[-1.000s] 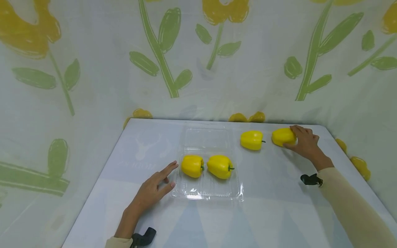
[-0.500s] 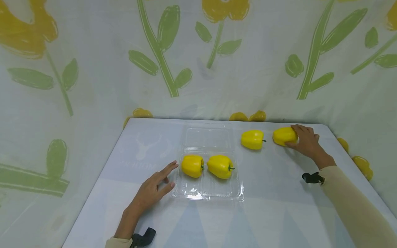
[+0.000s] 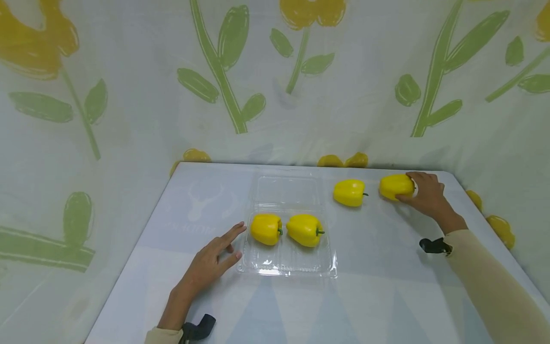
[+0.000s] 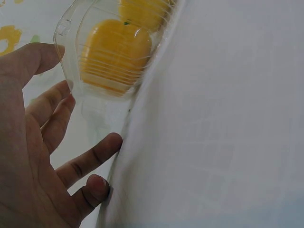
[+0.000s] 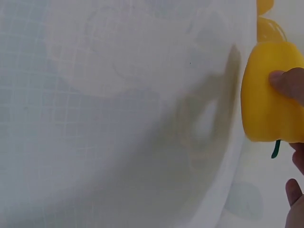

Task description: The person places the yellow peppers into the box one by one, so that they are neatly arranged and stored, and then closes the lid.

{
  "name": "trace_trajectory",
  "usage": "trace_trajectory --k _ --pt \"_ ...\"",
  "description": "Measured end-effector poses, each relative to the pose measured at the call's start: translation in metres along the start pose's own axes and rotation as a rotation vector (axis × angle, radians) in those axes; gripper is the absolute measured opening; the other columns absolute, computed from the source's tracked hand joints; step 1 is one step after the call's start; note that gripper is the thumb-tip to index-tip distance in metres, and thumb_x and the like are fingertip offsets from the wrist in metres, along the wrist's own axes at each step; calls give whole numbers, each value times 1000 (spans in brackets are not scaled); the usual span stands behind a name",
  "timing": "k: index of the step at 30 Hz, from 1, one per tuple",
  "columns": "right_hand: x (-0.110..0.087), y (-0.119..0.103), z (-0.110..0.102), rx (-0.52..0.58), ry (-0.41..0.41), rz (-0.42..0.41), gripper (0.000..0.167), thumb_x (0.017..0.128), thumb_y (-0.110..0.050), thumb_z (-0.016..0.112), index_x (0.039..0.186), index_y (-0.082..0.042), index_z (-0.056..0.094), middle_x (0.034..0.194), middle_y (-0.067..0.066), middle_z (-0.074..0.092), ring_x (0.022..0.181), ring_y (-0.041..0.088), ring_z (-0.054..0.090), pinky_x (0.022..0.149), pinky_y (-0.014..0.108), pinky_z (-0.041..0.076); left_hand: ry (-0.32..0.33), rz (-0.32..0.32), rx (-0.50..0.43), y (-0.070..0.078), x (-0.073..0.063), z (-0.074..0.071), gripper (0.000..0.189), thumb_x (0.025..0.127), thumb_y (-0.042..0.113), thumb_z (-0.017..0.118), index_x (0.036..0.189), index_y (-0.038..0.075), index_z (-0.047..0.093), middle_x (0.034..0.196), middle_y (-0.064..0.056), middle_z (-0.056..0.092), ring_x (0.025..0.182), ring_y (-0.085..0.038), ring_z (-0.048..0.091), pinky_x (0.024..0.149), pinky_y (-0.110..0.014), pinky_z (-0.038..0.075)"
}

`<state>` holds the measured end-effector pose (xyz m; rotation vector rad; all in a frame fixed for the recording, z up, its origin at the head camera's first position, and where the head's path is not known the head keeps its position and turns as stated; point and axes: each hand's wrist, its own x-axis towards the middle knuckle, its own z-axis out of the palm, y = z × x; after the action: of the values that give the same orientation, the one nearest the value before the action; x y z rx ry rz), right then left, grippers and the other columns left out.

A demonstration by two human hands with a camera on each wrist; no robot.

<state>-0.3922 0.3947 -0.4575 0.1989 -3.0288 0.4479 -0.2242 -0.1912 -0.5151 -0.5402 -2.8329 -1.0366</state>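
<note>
My right hand (image 3: 428, 196) grips a yellow bell pepper (image 3: 394, 186) at the far right of the table, thumb on the near side and fingers over the far side. In the right wrist view the thumb presses on the held pepper (image 5: 268, 95), whose green stem hangs below. A second yellow pepper (image 3: 349, 193) lies just left of it. Two more, a left pepper (image 3: 266, 229) and a right pepper (image 3: 304, 231), sit in a clear plastic clamshell box (image 3: 296, 267). At its left edge my left hand (image 3: 208, 263) rests with fingers extended; in the left wrist view, fingertips reach the box wall (image 4: 71, 71).
The box's clear lid (image 3: 287, 190) lies folded back toward the rear of the white table (image 3: 378, 296). A flower-printed cloth (image 3: 361, 105) hangs behind the table and at its sides.
My right hand has shifted very slightly to the right with the pepper in its fingers. The left hand stays by the box, and the other peppers have not moved.
</note>
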Motion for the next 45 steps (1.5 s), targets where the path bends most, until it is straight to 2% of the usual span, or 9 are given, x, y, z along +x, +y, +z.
trace_trajectory --k 7,22,45 --pt "-7 -5 -5 3 29 0 80 87 -35 77 140 11 39 139 39 37 123 56 26 91 71 20 -1 10 -3 -1 0 0 62 98 48 59 155 42 34 157 22 32 90 -6 51 68 -29 41" --pt "-23 -15 -13 -3 106 -37 78 85 -37 80 137 9 44 137 37 43 119 55 31 86 69 23 1 0 -3 1 -2 0 62 98 46 60 155 39 36 156 22 35 90 -6 50 67 -30 40" --pt "-59 -42 -19 45 187 -65 74 80 -28 83 135 7 47 136 35 45 121 54 31 87 69 22 -4 5 -2 2 -1 -1 62 98 45 60 155 40 36 157 21 34 89 -7 51 69 -32 41"
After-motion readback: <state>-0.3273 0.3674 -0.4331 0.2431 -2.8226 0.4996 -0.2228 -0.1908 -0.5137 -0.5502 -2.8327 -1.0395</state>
